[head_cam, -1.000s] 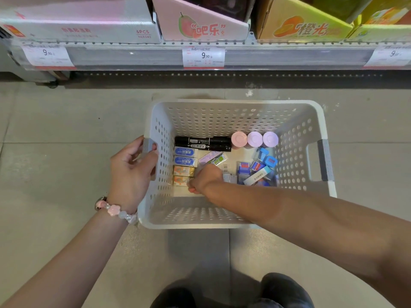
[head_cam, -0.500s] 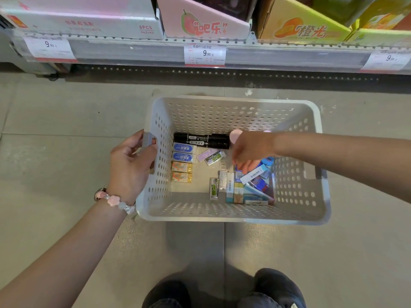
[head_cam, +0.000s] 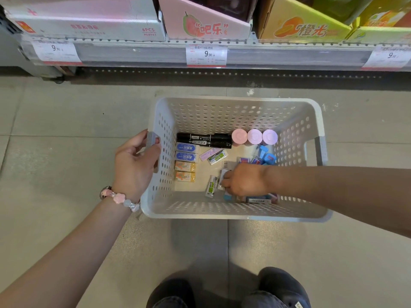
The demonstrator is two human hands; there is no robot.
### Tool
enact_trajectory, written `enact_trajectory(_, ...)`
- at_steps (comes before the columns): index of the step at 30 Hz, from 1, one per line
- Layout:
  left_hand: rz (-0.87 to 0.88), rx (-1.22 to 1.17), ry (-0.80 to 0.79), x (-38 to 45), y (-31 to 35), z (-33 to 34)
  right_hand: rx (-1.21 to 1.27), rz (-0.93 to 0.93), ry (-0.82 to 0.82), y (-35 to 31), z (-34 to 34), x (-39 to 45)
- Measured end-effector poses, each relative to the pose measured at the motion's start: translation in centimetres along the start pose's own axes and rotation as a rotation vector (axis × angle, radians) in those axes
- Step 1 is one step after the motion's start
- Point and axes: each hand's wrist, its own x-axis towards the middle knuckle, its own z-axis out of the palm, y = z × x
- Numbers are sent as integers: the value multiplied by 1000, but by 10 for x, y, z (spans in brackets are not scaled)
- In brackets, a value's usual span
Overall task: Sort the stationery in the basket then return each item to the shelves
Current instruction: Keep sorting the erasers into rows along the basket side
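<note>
A white perforated basket point(head_cam: 235, 208) stands on the floor below me. My left hand point(head_cam: 135, 165) grips its left handle. My right hand point(head_cam: 242, 180) is down inside, fingers closing on a small white packet point(head_cam: 224, 174) among loose erasers. Along the left wall lie two blue erasers point(head_cam: 186, 152) and two orange erasers point(head_cam: 185, 171). Two black markers point(head_cam: 203, 140) lie at the far side, beside three pink and lilac round tubes point(head_cam: 254, 136). A green-labelled packet point(head_cam: 212, 187) lies next to my fingers. Blue sharpeners point(head_cam: 265, 156) sit behind my wrist.
A store shelf point(head_cam: 266, 56) with price tags point(head_cam: 206, 54) runs across the top, holding cardboard display boxes point(head_cam: 204, 25). Grey floor tiles surround the basket. My shoes point(head_cam: 280, 287) are at the bottom edge.
My right hand went from the left-middle of the basket to the tubes at the far side, then came back down to the near middle. Packets there have shifted. My left hand stayed on the handle.
</note>
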Motion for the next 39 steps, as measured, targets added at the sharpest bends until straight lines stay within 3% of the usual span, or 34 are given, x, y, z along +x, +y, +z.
enact_trajectory(4, 14, -12, -7, 1, -1, 0, 200, 172, 74, -1, -23, -7)
enact_trajectory(8, 14, -2, -16, 1, -1, 0, 778, 522, 487, -12, -42, 6)
enact_trajectory(10, 22, 13, -21, 1, -1, 0, 1052, 672, 571, -18, -49, 25)
enact_trajectory(12, 21, 9, -17, 0, -1, 0, 1162, 766, 569, -22, -53, 44)
enact_trajectory(17, 34, 2, -16, 1, -1, 1, 1046, 790, 520, -25, -51, 65)
enact_trajectory(31, 60, 53, -17, 0, -2, -1, 794, 589, 487, -15, -56, 72)
enact_trajectory(35, 42, 35, -19, 1, -1, -1, 590, 510, 522, -2, -50, 49)
enact_trajectory(37, 37, 37, -21, 1, -1, -1, 404, 540, 493, 6, -47, 32)
enact_trajectory(39, 35, 41, -22, 0, 0, -1, 310, 551, 275, 10, -43, 21)
